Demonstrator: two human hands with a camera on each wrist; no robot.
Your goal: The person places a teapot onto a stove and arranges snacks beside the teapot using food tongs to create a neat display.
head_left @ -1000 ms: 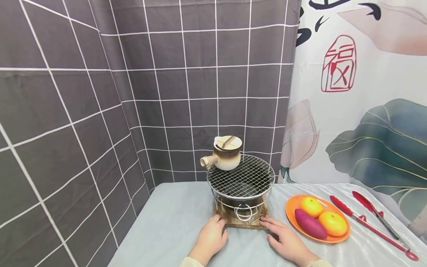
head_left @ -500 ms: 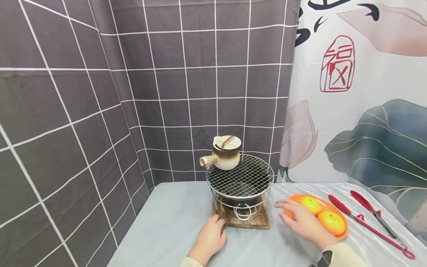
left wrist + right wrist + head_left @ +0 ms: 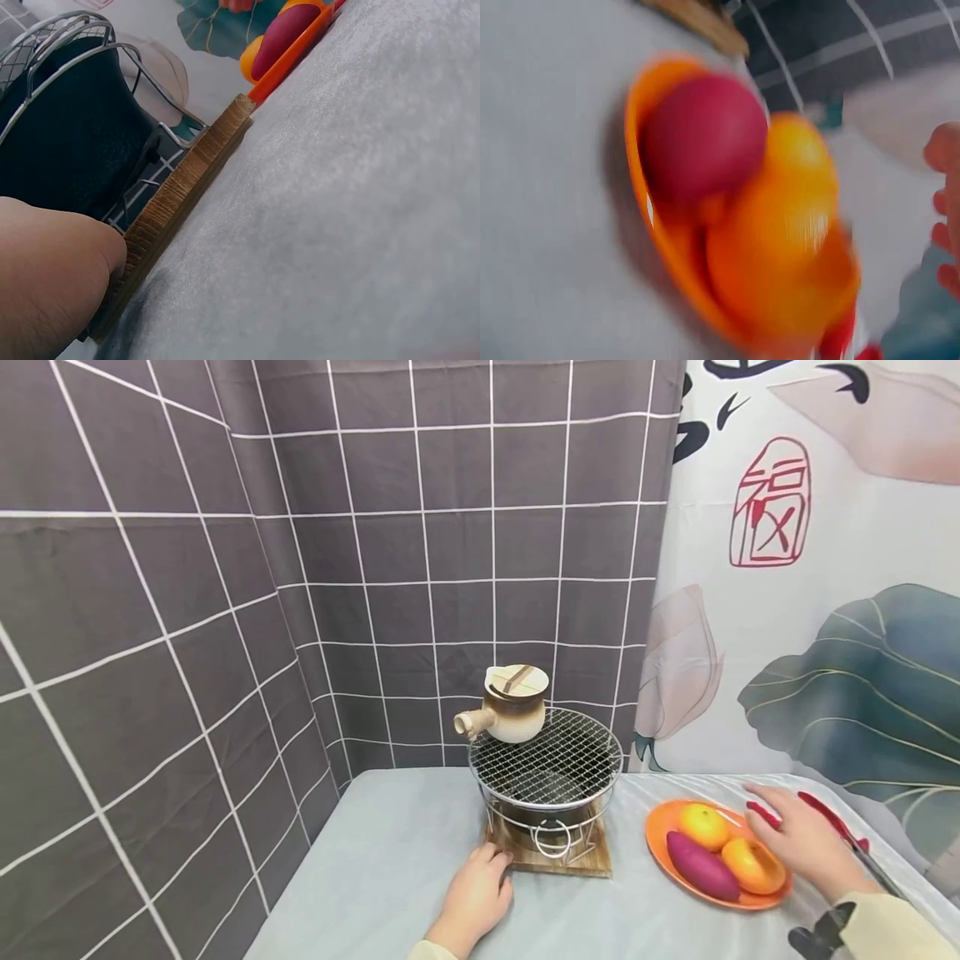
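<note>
A wooden board carries a round charcoal grill stove with a wire mesh grate. On the grate's left side sits a small lidded clay pot with a side handle. My left hand touches the board's left front corner; the left wrist view has the hand against the board's edge, fingertips hidden. Over the red tongs, my right hand reaches with fingers extended and nothing held. It covers most of the tongs. In the right wrist view, fingers show at the right edge.
An orange plate right of the stove holds two orange citrus fruits and a purple sweet potato. Second red-tipped tongs lie farther right. A grid-patterned curtain stands behind the table and on the left.
My right hand has left the board's right corner and moved right, past the plate to above the tongs. My left hand stays at the board's left corner.
</note>
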